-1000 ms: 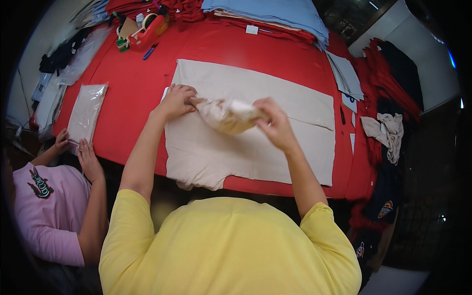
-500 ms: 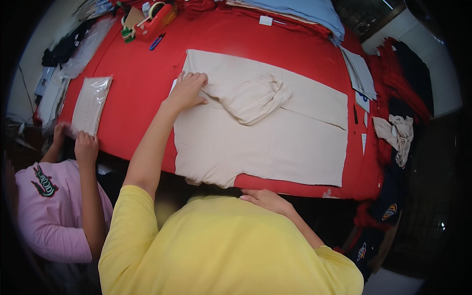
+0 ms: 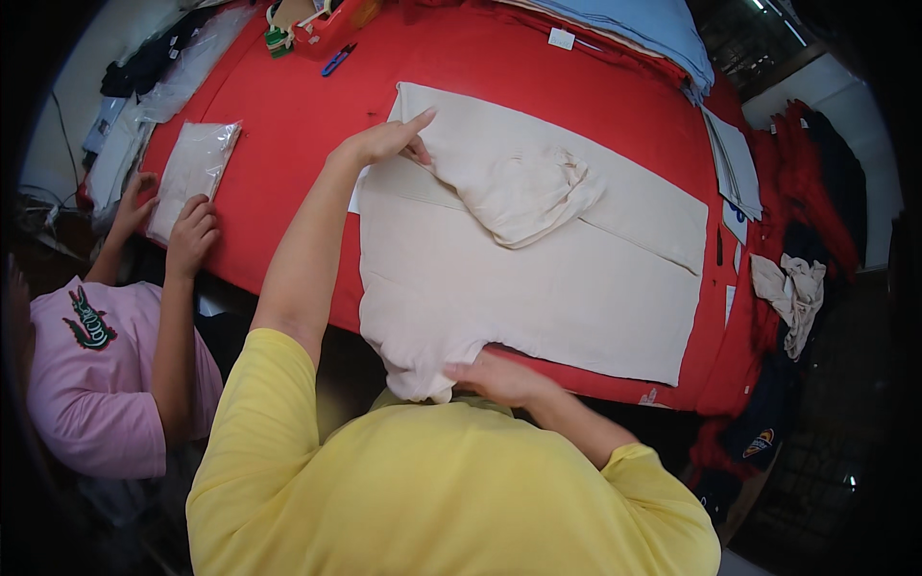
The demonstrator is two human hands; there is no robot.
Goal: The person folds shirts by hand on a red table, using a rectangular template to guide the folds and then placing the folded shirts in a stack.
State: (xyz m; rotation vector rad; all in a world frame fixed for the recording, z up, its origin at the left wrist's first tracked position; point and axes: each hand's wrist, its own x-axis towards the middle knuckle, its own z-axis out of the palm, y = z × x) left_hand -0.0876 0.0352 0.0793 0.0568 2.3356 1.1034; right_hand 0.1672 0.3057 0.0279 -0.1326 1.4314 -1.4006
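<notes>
A cream garment (image 3: 538,288) lies spread flat on the red table (image 3: 288,115), with a loose bunched fold (image 3: 523,192) on its upper middle. My left hand (image 3: 384,144) rests on the garment's far left corner, fingers extended and pressing the cloth down. My right hand (image 3: 499,379) is at the near table edge, close to my yellow shirt. Its fingers close on the garment's hem (image 3: 423,379) where it hangs over the edge.
A co-worker in a pink shirt (image 3: 96,384) sits at the left, both hands on a clear plastic bag (image 3: 192,168). Blue scissors (image 3: 336,60) and tools lie at the far edge. Stacked blue cloth (image 3: 643,24) is far right, with paper sheets (image 3: 735,168) and dark garments beside the table.
Both hands let go of the bunched cloth, which now lies on the garment. My left hand stayed at the far left corner. My right hand dropped to the near hem.
</notes>
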